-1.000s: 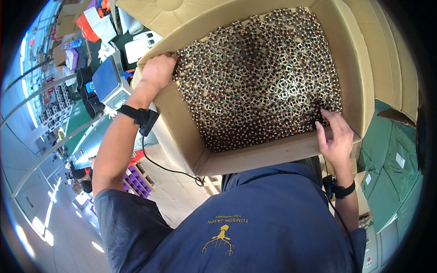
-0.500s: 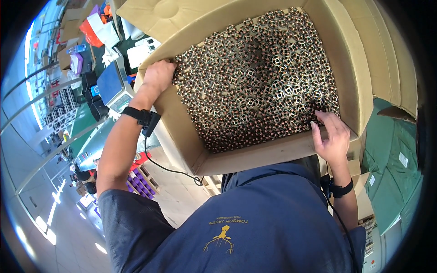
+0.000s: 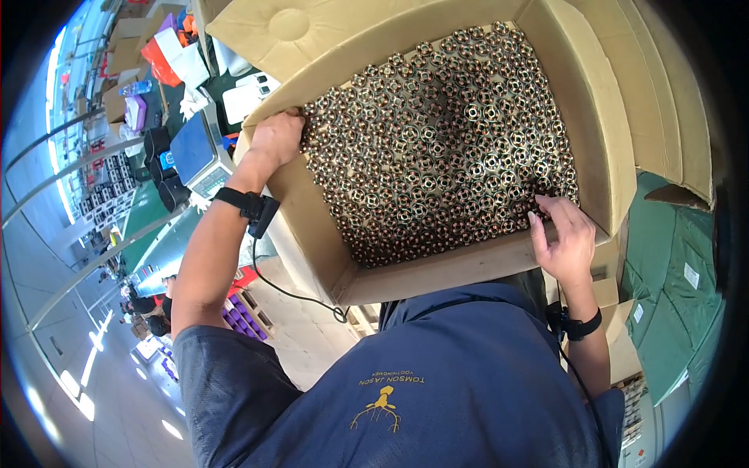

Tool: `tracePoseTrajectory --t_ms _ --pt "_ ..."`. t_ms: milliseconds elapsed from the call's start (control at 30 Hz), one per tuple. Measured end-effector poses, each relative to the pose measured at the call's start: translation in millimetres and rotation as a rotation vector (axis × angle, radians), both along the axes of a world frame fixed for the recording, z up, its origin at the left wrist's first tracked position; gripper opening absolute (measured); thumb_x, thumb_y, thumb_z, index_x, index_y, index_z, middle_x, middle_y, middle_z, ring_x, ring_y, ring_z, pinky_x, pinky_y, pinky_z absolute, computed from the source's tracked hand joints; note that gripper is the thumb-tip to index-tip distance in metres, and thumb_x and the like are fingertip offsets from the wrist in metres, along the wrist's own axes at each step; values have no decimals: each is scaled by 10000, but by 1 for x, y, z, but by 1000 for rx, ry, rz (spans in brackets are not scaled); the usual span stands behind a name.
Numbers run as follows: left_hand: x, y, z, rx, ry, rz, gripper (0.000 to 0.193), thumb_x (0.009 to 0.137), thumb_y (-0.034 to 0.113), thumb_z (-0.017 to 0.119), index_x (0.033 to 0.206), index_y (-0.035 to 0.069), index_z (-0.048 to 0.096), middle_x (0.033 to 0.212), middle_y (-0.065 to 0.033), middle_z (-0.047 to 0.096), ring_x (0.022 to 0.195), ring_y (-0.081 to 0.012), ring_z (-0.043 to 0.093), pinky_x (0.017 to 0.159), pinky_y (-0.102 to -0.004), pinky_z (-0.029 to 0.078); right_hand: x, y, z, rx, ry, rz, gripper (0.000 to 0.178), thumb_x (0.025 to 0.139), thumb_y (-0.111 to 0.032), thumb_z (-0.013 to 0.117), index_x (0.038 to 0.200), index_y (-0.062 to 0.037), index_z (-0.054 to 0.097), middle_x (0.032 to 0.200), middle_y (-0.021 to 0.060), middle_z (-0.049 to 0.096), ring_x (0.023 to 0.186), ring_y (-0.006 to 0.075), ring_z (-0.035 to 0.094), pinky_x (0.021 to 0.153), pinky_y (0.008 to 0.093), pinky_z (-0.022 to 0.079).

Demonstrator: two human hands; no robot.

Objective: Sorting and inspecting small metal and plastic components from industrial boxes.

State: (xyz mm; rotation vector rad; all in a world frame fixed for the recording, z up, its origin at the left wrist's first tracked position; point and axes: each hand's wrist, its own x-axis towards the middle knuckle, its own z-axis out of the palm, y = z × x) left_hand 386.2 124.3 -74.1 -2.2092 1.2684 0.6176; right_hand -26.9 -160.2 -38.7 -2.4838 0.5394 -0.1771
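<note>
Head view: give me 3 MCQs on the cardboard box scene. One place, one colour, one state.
1. Where is the left hand?
A. at the box's left wall
B. on the scale
C. under the box

2. What colour is the person's shirt?
A. white
B. dark blue
C. red

3. How are the flaps of the cardboard box?
A. taped shut
B. half closed
C. open

Key: 1 A, the fingers curl over the left wall beside the metal parts. 2 B, navy fabric fills the lower frame. 3 C, the flaps fold outward and the parts lie exposed; the right hand rests at the near right corner.
</note>
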Motion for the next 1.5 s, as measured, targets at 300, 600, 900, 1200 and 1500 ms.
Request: tracePoseTrajectory --t_ms 300,600,900,1200,1500 --pt "12 30 -10 -122 6 168 276 834 73 576 1092 52 672 1039 -211 694 945 -416 667 832 -501 537 -1 3 1 -5 -132 27 206 822 -198 731 983 -71 714 837 103 696 726 287 685 647 396 567" --pt "-120 22 60 -755 -373 289 323 966 210 635 1125 -72 632 1250 -248 599 1155 -416 564 1001 -466 452 -25 -127 140 -258 -339 -41 190 838 -137 724 1011 -62 710 894 97 673 786 250 682 697 366 575" --pt "-239 159 -22 -585 -308 1044 647 1013 427 562 1403 -75 438 1242 -295 625 1096 -454 619 934 -464 503 5 -434 207 -432 155 -269 414 882 -413 693 1063 -42 734 955 139 751 888 287 727 807 400 566" --pt "-335 181 -33 -508 -572 1446 636 998 485 565 1292 -79 537 1183 -279 663 1044 -449 647 894 -495 498 95 -598 59 -465 757 -185 435 851 -445 696 1111 -100 742 1160 145 719 1078 333 680 907 439 550" --pt "-324 127 -28 -595 -671 1480 491 999 393 595 1228 -41 605 1086 -238 712 979 -410 680 870 -479 508 38 -613 -137 -269 938 -63 494 807 -381 704 1183 -60 711 1269 165 675 1155 370 649 974 445 534"
